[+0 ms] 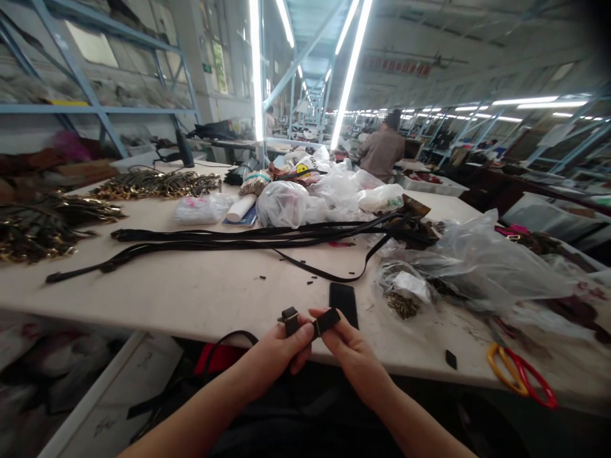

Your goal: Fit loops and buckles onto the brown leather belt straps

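Note:
Close to the table's front edge, my left hand (285, 346) pinches a dark strap (289, 313) that has a small metal buckle or ring on it. My right hand (347, 348) grips a folded strap end (327, 322) with a thin metal loop around it, its fingers touching those of the left. Whether both ends belong to one strap is hidden by the fingers. Just behind the right hand lies a black phone-like slab (343, 303). Long black straps (229, 238) stretch across the table beyond both hands.
Scissors with yellow and red handles (522, 376) lie at the front right, near a small black piece (451, 359). A clear bag of small metal parts (403, 304) sits right of centre. Strap bundles with metal ends (52, 222) pile at left. Plastic bags (329, 194) and a person (383, 151) are farther back.

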`<action>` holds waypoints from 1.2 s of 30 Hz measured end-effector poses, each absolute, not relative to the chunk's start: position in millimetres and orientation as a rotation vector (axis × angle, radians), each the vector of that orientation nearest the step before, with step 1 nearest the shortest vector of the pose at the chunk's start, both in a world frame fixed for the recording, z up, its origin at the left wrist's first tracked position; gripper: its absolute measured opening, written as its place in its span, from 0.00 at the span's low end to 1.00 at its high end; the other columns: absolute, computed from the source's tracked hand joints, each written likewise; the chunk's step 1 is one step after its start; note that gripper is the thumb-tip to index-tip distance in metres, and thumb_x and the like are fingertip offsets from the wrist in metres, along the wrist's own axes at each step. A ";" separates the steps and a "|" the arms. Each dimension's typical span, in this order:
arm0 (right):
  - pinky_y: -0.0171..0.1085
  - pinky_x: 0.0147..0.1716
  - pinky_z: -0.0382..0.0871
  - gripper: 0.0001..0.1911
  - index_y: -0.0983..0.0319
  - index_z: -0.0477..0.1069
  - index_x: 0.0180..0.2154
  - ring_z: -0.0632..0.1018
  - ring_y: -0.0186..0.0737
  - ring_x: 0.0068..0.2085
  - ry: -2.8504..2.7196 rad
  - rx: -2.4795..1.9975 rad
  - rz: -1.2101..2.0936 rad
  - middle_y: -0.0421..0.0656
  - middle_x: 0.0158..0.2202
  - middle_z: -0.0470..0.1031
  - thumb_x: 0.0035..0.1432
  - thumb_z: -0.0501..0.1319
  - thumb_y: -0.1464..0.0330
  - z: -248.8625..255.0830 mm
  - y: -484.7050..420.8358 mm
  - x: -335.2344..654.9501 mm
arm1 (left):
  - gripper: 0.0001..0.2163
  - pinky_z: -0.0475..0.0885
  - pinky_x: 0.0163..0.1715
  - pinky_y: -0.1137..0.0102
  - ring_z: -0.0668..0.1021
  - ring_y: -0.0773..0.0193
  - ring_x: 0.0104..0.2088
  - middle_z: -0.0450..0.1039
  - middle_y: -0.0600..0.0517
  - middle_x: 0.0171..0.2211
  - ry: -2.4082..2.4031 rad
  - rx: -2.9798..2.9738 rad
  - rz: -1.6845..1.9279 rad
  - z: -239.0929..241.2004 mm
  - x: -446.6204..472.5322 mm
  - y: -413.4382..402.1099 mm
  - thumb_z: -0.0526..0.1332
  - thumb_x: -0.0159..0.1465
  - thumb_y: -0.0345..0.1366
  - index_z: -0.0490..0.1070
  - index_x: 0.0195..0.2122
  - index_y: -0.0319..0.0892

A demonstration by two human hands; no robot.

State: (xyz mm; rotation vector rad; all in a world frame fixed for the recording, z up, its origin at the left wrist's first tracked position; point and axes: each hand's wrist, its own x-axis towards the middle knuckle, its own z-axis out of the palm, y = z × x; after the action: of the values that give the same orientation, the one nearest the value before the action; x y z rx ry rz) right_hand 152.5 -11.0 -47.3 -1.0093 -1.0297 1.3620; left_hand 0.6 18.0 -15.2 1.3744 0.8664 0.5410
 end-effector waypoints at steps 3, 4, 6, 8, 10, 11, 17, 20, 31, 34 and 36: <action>0.39 0.53 0.58 0.13 0.59 0.71 0.39 0.66 0.40 0.50 -1.242 -0.983 1.177 0.44 0.48 0.65 0.56 0.58 0.58 -40.6 -14.9 152.9 | 0.15 0.62 0.29 0.74 0.66 0.69 0.25 0.62 0.55 0.22 0.820 1.539 0.614 -10.9 3.1 16.9 0.48 0.64 0.45 0.66 0.34 0.39; 0.39 0.51 0.59 0.12 0.59 0.70 0.38 0.68 0.39 0.49 -1.234 -0.946 1.183 0.43 0.48 0.66 0.57 0.57 0.59 -37.4 -15.4 154.2 | 0.14 0.64 0.33 0.73 0.68 0.68 0.29 0.65 0.54 0.25 0.810 1.600 0.648 -9.6 2.6 17.1 0.48 0.64 0.44 0.66 0.37 0.40; 0.37 0.47 0.62 0.10 0.59 0.67 0.37 0.70 0.36 0.43 -1.171 -0.867 1.230 0.42 0.41 0.69 0.59 0.56 0.59 -29.3 -15.2 156.8 | 0.13 0.64 0.36 0.71 0.70 0.65 0.33 0.68 0.52 0.30 0.893 1.731 0.723 -5.9 0.1 18.2 0.48 0.64 0.42 0.66 0.40 0.41; 0.34 0.39 0.64 0.11 0.59 0.64 0.37 0.70 0.32 0.35 -1.146 -0.832 1.336 0.39 0.29 0.68 0.60 0.54 0.59 -19.0 -14.0 157.0 | 0.13 0.65 0.33 0.70 0.71 0.65 0.30 0.68 0.52 0.28 1.066 1.855 0.744 0.2 -3.0 19.8 0.46 0.65 0.42 0.65 0.40 0.41; 0.29 0.25 0.59 0.13 0.61 0.62 0.37 0.64 0.28 0.23 -1.189 -0.868 1.465 0.35 0.20 0.61 0.60 0.53 0.57 -7.9 -12.6 153.6 | 0.12 0.65 0.31 0.69 0.72 0.63 0.28 0.69 0.52 0.26 1.173 1.984 0.721 7.6 -5.1 21.4 0.46 0.64 0.40 0.64 0.41 0.42; 0.27 0.20 0.53 0.15 0.62 0.61 0.36 0.60 0.26 0.20 -1.222 -0.900 1.512 0.34 0.18 0.58 0.59 0.54 0.56 -2.9 -12.0 150.8 | 0.11 0.65 0.31 0.69 0.72 0.62 0.29 0.71 0.52 0.27 1.185 2.054 0.712 11.0 -5.8 22.1 0.46 0.64 0.38 0.64 0.42 0.42; 0.28 0.16 0.42 0.21 0.65 0.60 0.31 0.52 0.24 0.18 -1.302 -1.008 1.539 0.33 0.17 0.53 0.54 0.56 0.51 6.6 -11.9 139.1 | 0.12 0.67 0.36 0.68 0.75 0.60 0.37 0.74 0.49 0.36 1.171 2.202 0.684 18.6 -11.4 22.7 0.48 0.61 0.32 0.66 0.42 0.42; 0.28 0.16 0.41 0.21 0.65 0.60 0.31 0.52 0.24 0.18 -1.287 -1.025 1.584 0.32 0.17 0.52 0.54 0.56 0.52 2.7 -12.8 139.5 | 0.12 0.68 0.35 0.69 0.76 0.61 0.36 0.75 0.49 0.36 1.218 2.173 0.751 18.7 -14.6 21.0 0.47 0.61 0.33 0.66 0.43 0.42; 0.28 0.15 0.37 0.19 0.64 0.58 0.30 0.49 0.23 0.17 -1.153 -0.834 1.792 0.31 0.16 0.50 0.53 0.60 0.55 -0.7 -5.1 136.2 | 0.15 0.68 0.42 0.66 0.76 0.58 0.42 0.75 0.47 0.41 1.288 2.287 0.697 10.8 -16.9 25.2 0.48 0.61 0.32 0.67 0.47 0.43; 0.28 0.15 0.38 0.19 0.63 0.59 0.31 0.49 0.23 0.16 -1.116 -0.842 1.734 0.30 0.16 0.50 0.53 0.60 0.55 -1.4 -1.9 132.6 | 0.15 0.68 0.42 0.63 0.76 0.56 0.43 0.75 0.46 0.43 1.318 2.262 0.676 10.8 -16.7 27.6 0.48 0.61 0.31 0.67 0.47 0.42; 0.27 0.15 0.38 0.18 0.64 0.59 0.30 0.50 0.23 0.16 -1.146 -0.850 1.704 0.31 0.16 0.50 0.54 0.59 0.55 -0.7 -0.6 130.2 | 0.15 0.68 0.42 0.63 0.75 0.55 0.43 0.75 0.46 0.42 1.292 2.251 0.692 9.9 -15.9 28.9 0.49 0.61 0.31 0.67 0.46 0.42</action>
State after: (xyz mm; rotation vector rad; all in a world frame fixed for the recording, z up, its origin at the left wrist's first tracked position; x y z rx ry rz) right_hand 130.2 -0.6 -0.7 -0.8498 -1.1461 1.7043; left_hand -15.9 28.9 9.9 2.2508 1.2916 0.6923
